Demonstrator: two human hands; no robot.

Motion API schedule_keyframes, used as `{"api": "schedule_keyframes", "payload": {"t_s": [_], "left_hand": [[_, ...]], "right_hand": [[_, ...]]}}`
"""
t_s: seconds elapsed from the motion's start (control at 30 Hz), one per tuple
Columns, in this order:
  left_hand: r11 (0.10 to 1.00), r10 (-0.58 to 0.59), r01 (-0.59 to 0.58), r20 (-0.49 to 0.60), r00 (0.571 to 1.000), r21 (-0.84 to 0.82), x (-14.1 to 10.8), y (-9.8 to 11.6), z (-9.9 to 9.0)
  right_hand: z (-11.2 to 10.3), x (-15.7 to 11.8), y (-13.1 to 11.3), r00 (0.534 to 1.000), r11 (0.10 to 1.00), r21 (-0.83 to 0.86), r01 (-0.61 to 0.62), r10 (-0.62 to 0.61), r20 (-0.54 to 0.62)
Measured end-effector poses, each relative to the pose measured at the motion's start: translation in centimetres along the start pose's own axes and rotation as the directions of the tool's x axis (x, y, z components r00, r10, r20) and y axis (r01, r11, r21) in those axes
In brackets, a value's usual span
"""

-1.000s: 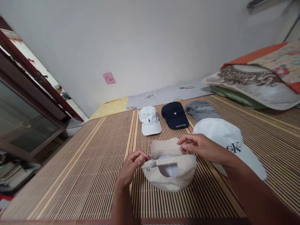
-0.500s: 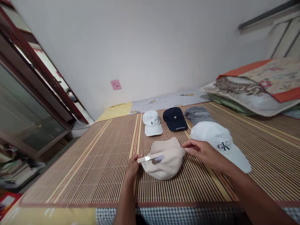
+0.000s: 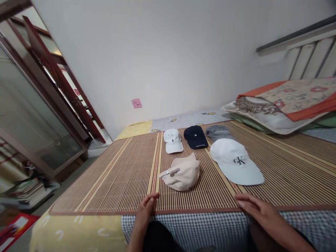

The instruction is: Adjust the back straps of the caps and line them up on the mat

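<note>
A beige baseball cap (image 3: 185, 175) lies on the striped mat, its back strap and metal buckle facing left. My left hand (image 3: 146, 207) is apart from it, nearer me at the mat's front edge, with loosely extended fingers and nothing in them. My right hand (image 3: 256, 207) is also at the front edge, below the white CK cap (image 3: 232, 161), with its fingers stretched out and holding nothing. Behind the beige cap sit a white cap (image 3: 173, 141) with a small dark logo, a navy cap (image 3: 195, 137) and a grey cap (image 3: 219, 132), partly hidden by the CK cap.
The striped mat (image 3: 105, 185) covers the bed. Stacked pillows (image 3: 262, 108) lie at the back right, below a radiator (image 3: 312, 57). A pink note (image 3: 137, 103) is on the wall. At the left stand a glazed door (image 3: 34, 115) and piled books (image 3: 28, 191).
Both hands have let go of the beige cap and drawn back toward me. The cap stays on the mat. My view has shifted slightly.
</note>
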State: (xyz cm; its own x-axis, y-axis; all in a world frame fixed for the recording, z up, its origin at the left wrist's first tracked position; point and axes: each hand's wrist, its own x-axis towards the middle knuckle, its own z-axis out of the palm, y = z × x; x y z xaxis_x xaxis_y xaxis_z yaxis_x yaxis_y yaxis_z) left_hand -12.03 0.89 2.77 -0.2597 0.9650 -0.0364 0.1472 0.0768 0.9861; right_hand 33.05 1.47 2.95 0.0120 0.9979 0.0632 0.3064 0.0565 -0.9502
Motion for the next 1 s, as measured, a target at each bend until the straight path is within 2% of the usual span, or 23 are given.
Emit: {"api": "schedule_keyframes", "payload": {"t_s": [0.07, 0.13, 0.27, 0.4, 0.57, 0.83, 0.9, 1.0], "left_hand": [[0.995, 0.072, -0.076, 0.056, 0.996, 0.068, -0.4, -0.8, -0.3], [0.976, 0.149, -0.159, 0.079, 0.986, 0.146, -0.4, -1.4, -0.1], [0.942, 0.234, -0.251, 0.098, 0.967, 0.222, 0.0, -2.0, 0.9], [0.905, 0.278, -0.3, 0.113, 0.954, 0.302, -0.1, -2.2, 1.3], [0.858, 0.309, -0.332, 0.122, 0.943, 0.392, -0.2, -2.5, 1.4], [0.794, 0.336, -0.37, 0.158, 0.928, 0.483, -0.9, -2.9, 1.5], [0.752, 0.361, -0.392, 0.167, 0.918, 0.53, -1.9, -3.5, 1.6], [0.636, 0.415, -0.444, 0.205, 0.887, 0.631, -3.9, -5.2, 1.8]], "right_hand": [[-1.0, -1.1, 1.0, 0.999, 1.0, -0.031, -0.006, 0.005, -0.049], [-2.0, -1.9, 0.9, 0.999, 0.997, -0.075, 0.006, -0.01, -0.052], [-3.3, -3.2, -0.9, 0.998, 0.984, -0.17, 0.057, -0.06, -0.012], [-3.3, -3.7, -2.3, 0.996, 0.982, -0.169, 0.083, -0.086, -0.012], [-1.9, -3.5, -2.8, 0.995, 0.989, -0.116, 0.097, -0.096, 0.016], [2.1, -3.4, -3.6, 0.965, 0.993, -0.061, 0.101, -0.083, 0.247], [3.3, -3.3, -3.7, 0.96, 0.994, -0.047, 0.1, -0.084, 0.266], [4.6, -3.2, -3.3, 0.951, 0.992, -0.058, 0.11, -0.089, 0.296]]}}
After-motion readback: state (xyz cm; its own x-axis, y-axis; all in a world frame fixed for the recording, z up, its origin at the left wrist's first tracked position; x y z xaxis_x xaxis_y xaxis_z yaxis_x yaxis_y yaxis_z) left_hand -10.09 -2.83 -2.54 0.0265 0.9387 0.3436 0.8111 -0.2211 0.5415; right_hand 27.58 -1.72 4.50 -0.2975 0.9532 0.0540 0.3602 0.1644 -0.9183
